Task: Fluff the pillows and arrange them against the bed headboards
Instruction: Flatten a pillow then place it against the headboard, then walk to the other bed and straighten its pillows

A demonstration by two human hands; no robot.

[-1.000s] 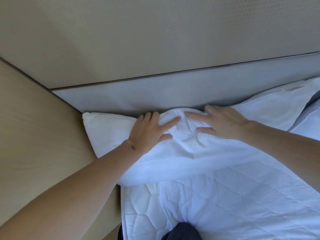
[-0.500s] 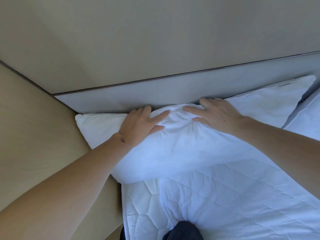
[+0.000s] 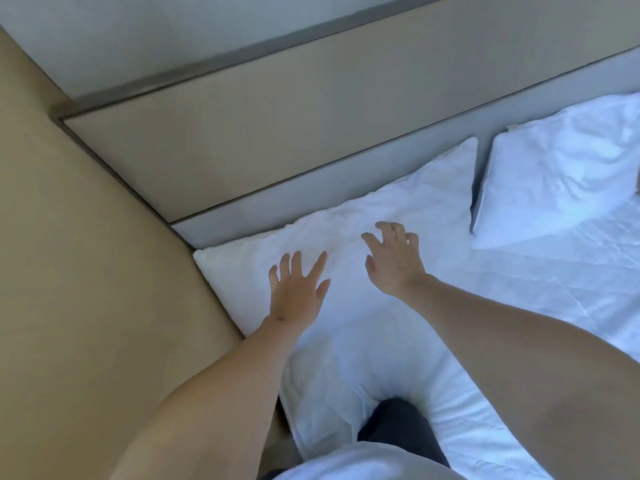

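lying flat in the corner of the bed, the near pillow (image 3: 363, 233) is resting with its long upper edge against the grey headboard (image 3: 346, 181) and its left corner tucked where the headboard is meeting the tan side wall (image 3: 86, 271). the left hand (image 3: 298, 289) is spreading its fingers wide, palm down, over the left part of this pillow, gripping nothing; whether the palm is pressing on the fabric or hovering just above it is hard to tell from this angle. the right hand (image 3: 393, 263) is sitting just beside it over the pillow's middle, fingers loosely curled and parted, also holding nothing, and its contact with the cloth is equally unclear. both bare forearms are reaching in from the bottom of the head view, the left along the wall side, the right crossing over the white bedding (image 3: 519, 306). a second pillow (image 3: 561, 181) is leaning against the headboard to the right, its cover looking creased, and a narrow dark gap is separating it from the first one. above the headboard a beige wall panel (image 3: 277, 116) is running across the frame, with a paler strip of wall above that. at the bottom edge a dark trouser knee (image 3: 398, 431) is pressing into the bedding, and a bit of white shirt (image 3: 363, 462) is showing below it.
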